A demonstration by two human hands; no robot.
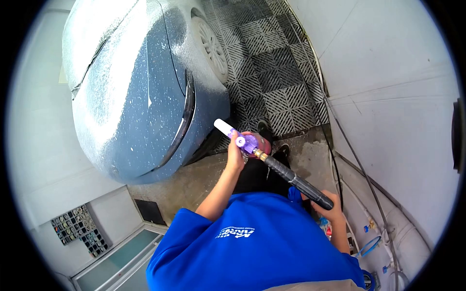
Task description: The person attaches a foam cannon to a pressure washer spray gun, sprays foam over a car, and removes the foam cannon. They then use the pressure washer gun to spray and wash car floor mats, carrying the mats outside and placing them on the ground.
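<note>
Blue cloth of your shirt (272,237) is nearest, spread below both hands, with white lettering across it. Your left fingers (233,144) are clamped around the purple head of the foam sprayer (284,170), which slants across in front of you. Its white nozzle (223,127) sticks out beyond them toward the car, and its pinkish bottle (263,144) sits just to their right. Your right fingers (320,207) curl about the rear end of the black handle, though part of that grip is hidden behind it.

Ahead and left of your left fingers stands the blue car (160,111), partly coated in white foam and speckled elsewhere. Beyond those fingers, past your dark shoes (264,130), dark and pale grid tiles (289,77) cover the floor beside its wheel (212,48). Off right of your right fingers rises a pale wall (393,92); well behind your left fingers, a rack (80,230) holds rows of small items.
</note>
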